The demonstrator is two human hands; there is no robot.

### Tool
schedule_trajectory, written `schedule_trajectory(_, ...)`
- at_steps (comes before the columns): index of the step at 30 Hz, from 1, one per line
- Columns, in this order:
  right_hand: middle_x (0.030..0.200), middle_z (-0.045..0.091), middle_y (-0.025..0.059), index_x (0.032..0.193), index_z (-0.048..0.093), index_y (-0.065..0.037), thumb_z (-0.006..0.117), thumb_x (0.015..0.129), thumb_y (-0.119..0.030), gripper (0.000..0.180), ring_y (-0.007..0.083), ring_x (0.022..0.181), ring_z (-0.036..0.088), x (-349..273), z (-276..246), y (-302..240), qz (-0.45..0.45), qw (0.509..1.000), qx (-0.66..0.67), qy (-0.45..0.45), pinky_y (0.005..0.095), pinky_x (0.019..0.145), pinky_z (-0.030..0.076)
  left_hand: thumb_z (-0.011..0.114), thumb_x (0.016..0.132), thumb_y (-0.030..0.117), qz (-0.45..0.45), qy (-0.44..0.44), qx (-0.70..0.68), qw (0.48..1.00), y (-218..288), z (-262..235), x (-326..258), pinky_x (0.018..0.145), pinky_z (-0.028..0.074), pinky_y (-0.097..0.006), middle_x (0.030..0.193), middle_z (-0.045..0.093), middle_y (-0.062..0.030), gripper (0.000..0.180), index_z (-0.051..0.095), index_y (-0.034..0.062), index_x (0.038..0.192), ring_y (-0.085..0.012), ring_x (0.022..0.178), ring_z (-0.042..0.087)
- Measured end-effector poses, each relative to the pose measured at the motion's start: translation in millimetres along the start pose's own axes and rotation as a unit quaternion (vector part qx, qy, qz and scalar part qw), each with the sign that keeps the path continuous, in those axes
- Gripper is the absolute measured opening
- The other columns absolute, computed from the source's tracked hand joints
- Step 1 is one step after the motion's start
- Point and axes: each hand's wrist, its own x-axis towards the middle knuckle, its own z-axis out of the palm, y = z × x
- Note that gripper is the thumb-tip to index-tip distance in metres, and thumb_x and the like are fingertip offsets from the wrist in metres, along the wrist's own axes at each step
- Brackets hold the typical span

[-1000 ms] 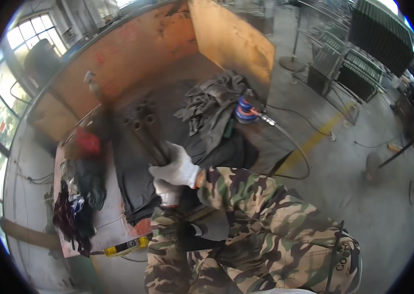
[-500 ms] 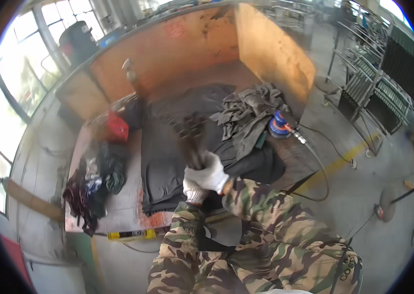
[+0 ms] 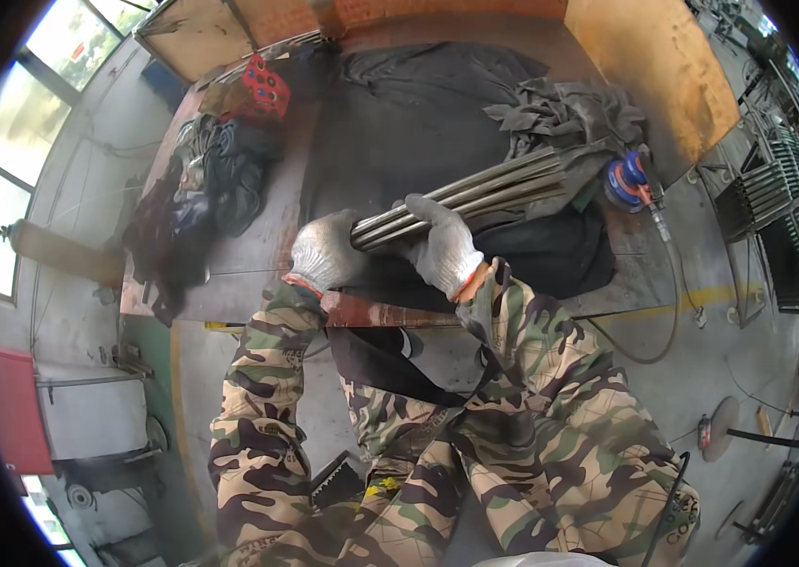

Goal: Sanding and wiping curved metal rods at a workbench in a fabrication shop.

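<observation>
A bundle of several thin metal rods or tubes [image 3: 475, 197] lies slanted, its near ends at the left and its far ends up to the right. My right hand [image 3: 445, 244], in a whitish-grey knit work glove, is closed round the bundle with a finger or thumb over the top. My left hand [image 3: 324, 250], gloved alike, is at the near ends of the rods, and its fingers are mostly hidden. Beneath them a dark cloth [image 3: 399, 123] covers the middle of the worktable [image 3: 262, 260].
Crumpled grey cloth [image 3: 584, 113] lies at the right, beside a blue-and-orange air sander [image 3: 628, 181] with a hose. Dark rags [image 3: 229, 180] and a red perforated piece [image 3: 267, 87] lie at the left. An orange-brown panel [image 3: 650, 66] stands at the table's right rear; metal racks [image 3: 778, 198] stand beyond it.
The rods have swung from pointing away from me to slanting right. My hands, together before, are now apart, the left one at the rod ends. The view has shifted, and the table sits higher in it.
</observation>
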Motion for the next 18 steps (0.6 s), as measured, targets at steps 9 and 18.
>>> schedule_trajectory(9,0.099,0.075,0.0111,0.114,0.072,-0.004,0.079,0.09,-0.031,0.038,0.0309,0.092,0.073,-24,-3,1,-0.14,0.644,-0.751,-0.045,0.043,0.086,0.058,0.075,0.072,0.018,0.036,0.002,0.065,0.997,-81,27,48,0.081,0.059,-0.051,0.088,0.075,-0.0215,0.029,0.076,0.0067,0.099,-0.0429,0.091,0.074)
schedule_trajectory(18,0.107,0.069,0.0127,0.099,0.073,-0.008,0.08,0.075,-0.025,0.03,0.0357,0.103,0.065,-19,-31,66,-0.399,0.332,-0.824,-0.229,0.0513,0.089,0.053,0.073,0.07,0.02,0.057,-0.115,0.084,0.988,-51,3,66,0.084,0.059,-0.05,0.092,0.075,-0.0234,0.036,0.075,0.0031,0.102,-0.0437,0.093,0.074)
